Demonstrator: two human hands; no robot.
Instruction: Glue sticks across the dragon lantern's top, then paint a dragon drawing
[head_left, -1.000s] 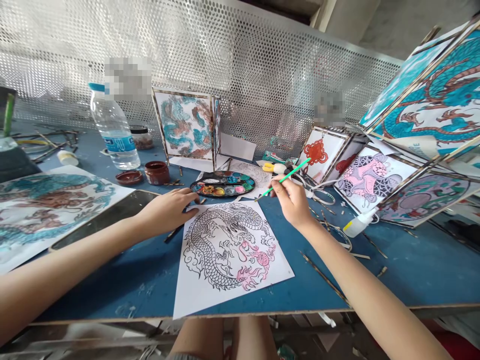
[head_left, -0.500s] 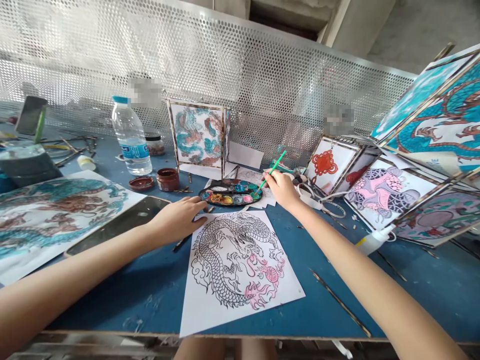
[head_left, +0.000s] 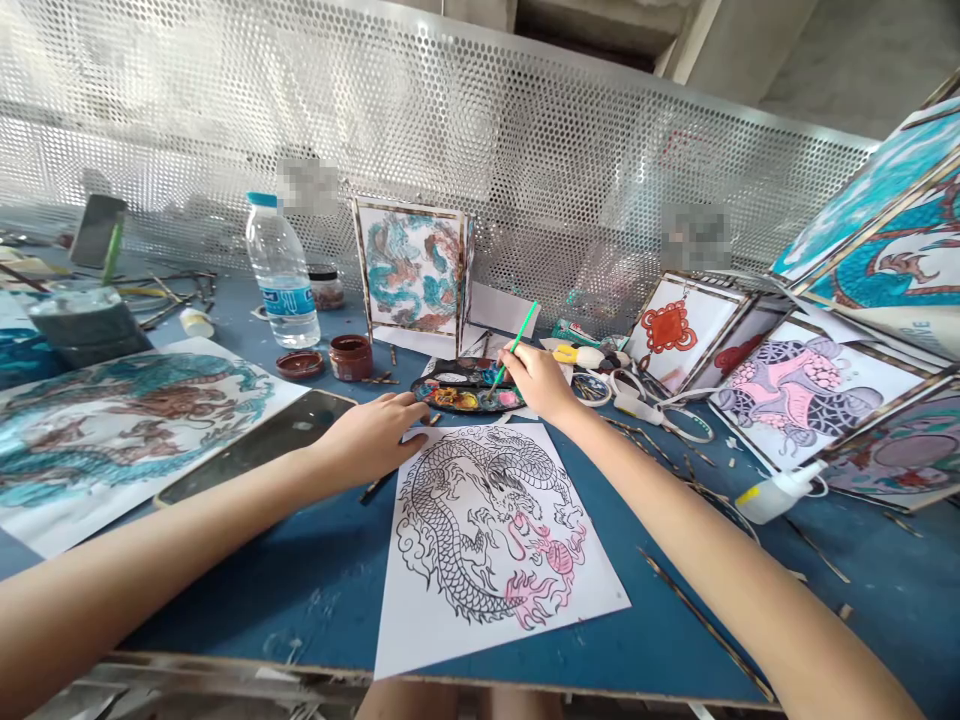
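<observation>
My right hand (head_left: 541, 382) pinches a green paintbrush (head_left: 519, 335), its lower end down in the black paint palette (head_left: 424, 402), near the pink and grey wells. Fingers stretched out and palm down, my left hand (head_left: 379, 432) is open beside the palette's left end, its thumb at the upper left edge of a sheet of paper (head_left: 409, 640). That sheet carries a black line drawing of a dragon (head_left: 431, 520), with pink colour on the flames and ball at its lower right. My right hand covers the palette's right end.
A water bottle (head_left: 283, 270), an open brown paint jar (head_left: 351, 358) and a dragon-picture lantern (head_left: 412, 270) stand behind. Left lie a phone (head_left: 247, 445) and a painted dragon sheet (head_left: 150, 420). Right are a glue bottle (head_left: 780, 492), picture panels (head_left: 806, 385) and a thin stick (head_left: 705, 625).
My right hand has moved the paintbrush leftward across the palette, to the wells nearer its middle. My left hand stays by the palette and paper. The whole view has shifted slightly.
</observation>
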